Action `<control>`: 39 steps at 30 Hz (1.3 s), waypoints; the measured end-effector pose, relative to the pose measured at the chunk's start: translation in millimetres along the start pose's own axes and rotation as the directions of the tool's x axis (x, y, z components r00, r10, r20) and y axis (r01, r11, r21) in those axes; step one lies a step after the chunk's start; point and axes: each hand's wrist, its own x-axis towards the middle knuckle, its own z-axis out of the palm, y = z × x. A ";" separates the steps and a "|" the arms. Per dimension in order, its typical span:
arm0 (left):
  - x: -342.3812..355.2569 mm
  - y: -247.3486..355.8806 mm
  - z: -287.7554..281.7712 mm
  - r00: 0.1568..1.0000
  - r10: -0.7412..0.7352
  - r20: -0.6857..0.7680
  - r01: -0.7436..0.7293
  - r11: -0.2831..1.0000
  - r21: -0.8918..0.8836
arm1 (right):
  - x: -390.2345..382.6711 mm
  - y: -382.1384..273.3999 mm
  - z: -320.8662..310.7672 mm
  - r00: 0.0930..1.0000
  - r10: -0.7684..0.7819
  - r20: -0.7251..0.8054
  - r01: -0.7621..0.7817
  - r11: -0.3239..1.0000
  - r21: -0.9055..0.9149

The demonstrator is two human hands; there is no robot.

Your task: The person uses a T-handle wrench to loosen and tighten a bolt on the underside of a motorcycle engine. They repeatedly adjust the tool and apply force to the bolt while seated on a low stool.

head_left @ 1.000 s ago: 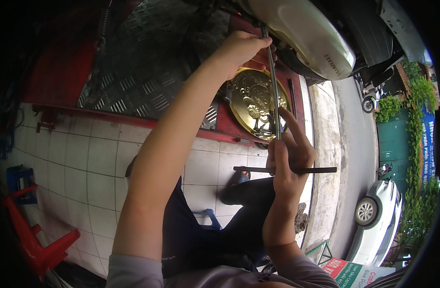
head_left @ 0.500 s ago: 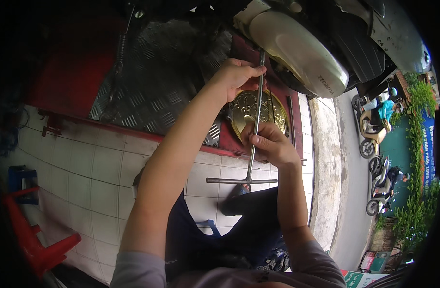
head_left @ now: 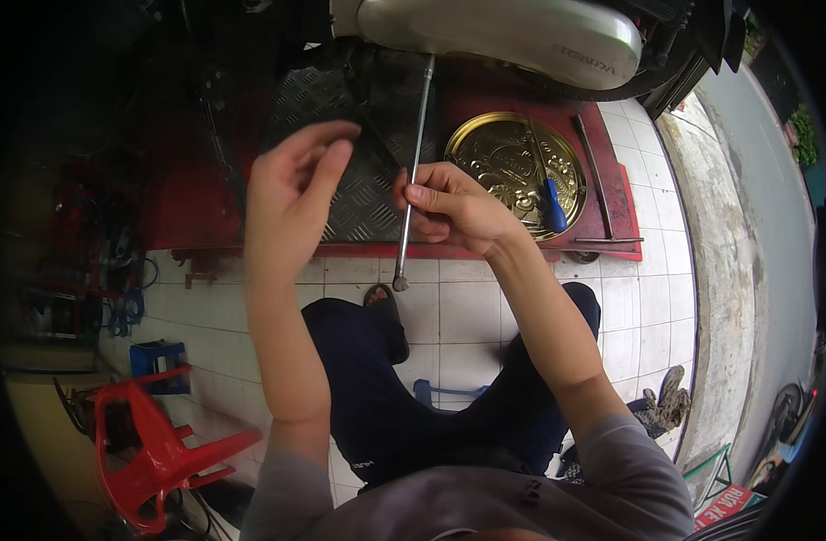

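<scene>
My right hand (head_left: 454, 206) grips the middle of the steel shaft of a T-handle socket wrench (head_left: 421, 117). The wrench's upper end reaches the lower edge of the motorbike's silver cover (head_left: 499, 32); what it meets there is too dark to tell. Its crossbar end hangs lowest, seen nearly end-on over the floor. To the left of the wrench, my left hand (head_left: 296, 194) is raised in the air, holding nothing, with thumb and fingers apart and slightly blurred.
On the red lift platform (head_left: 625, 194) lie a gold embossed tray (head_left: 485, 135), a blue-handled screwdriver (head_left: 554, 207) on the tray, and another T-handle wrench (head_left: 596, 167). A red plastic chair (head_left: 124, 433) and a blue stool (head_left: 147, 356) stand at lower left. A street runs along the right.
My left hand has let go of the wrench and moved left. My right hand still holds it, now higher on the shaft, and the crossbar has turned. The view has shifted.
</scene>
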 end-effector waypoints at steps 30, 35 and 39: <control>-138.8 7.1 87.4 0.999 0.011 -0.047 0.017 0.828 0.560 | 13.6 -3.9 -2.1 0.980 -0.189 -0.053 0.196 0.956 0.218; -142.7 21.3 78.8 0.970 0.107 -0.218 -0.049 0.965 0.257 | 11.6 -7.7 -0.8 0.976 -0.202 -0.080 0.214 0.953 0.212; -136.6 25.7 83.5 0.975 -0.042 0.218 -0.082 0.844 0.529 | 12.6 -7.8 -9.4 0.974 -0.209 -0.083 0.222 0.957 0.188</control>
